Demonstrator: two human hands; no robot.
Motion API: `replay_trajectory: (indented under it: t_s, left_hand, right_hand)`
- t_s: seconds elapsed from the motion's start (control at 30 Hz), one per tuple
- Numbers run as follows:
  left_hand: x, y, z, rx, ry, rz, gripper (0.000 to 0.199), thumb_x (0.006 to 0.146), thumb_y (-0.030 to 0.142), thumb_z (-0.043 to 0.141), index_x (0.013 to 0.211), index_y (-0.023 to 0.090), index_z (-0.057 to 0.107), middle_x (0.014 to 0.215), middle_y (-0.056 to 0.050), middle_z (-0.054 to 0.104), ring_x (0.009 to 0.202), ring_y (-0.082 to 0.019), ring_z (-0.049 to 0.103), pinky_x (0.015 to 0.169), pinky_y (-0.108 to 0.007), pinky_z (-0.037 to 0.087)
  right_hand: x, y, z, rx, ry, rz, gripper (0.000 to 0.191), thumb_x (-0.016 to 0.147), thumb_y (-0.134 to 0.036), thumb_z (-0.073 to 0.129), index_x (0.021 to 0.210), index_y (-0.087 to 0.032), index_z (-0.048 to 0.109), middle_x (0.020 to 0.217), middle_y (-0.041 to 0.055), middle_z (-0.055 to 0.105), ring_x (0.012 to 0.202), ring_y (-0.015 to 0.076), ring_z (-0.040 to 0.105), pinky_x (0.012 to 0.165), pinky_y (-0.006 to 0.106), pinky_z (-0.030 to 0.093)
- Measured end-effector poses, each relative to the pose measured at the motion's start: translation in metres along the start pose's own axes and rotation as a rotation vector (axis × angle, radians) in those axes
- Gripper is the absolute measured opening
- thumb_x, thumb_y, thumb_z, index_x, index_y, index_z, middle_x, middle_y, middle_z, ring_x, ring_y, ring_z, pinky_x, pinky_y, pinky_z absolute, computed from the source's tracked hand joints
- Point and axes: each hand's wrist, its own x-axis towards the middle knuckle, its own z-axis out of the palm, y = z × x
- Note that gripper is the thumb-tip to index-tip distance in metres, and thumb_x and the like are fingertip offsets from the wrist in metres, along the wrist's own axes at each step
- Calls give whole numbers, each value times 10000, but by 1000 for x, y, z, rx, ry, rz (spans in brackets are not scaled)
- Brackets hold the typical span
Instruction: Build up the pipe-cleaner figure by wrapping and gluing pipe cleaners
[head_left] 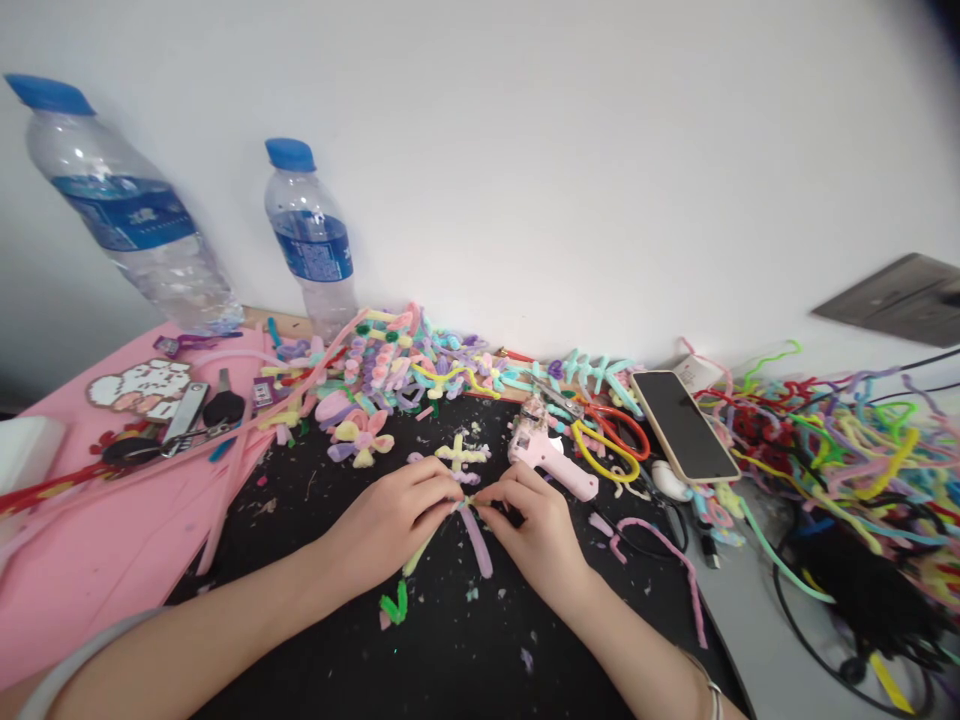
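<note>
Both hands meet over the black mat [330,660], pinching a small piece made of pipe cleaner between them. My left hand [397,520] grips its left side with thumb and fingers together. On the other side, my right hand [529,520] pinches it the same way. A lilac strip [475,542] hangs down from the pinched spot, and a pale yellow strip shows under my left fingers. Just beyond my fingertips lies a pale yellow cross-shaped piece [461,456]. A bent green piece [394,603] rests on the mat below my left hand.
A pink glue gun [551,455], scissors [611,440] and a phone [686,425] lie behind my right hand. Tangled pipe cleaners [862,450] fill the right. Two bottles [311,240] stand by the wall. Keys [223,405] lie on pink sheets [90,560] at left.
</note>
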Motion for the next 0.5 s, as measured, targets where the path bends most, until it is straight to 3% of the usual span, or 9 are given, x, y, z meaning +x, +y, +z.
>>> replay_trajectory:
  t_s: [0.5]
  left_hand:
    - [0,1,0,-27,-12,-28,143,898,103,506,910,179,627,940,-16,596,881,-142,587,813,-254,440]
  right_hand:
    - [0,1,2,21,4,19,107,817,-118,626,796,-204,686,766,11,598,696,140,595,620,237,466]
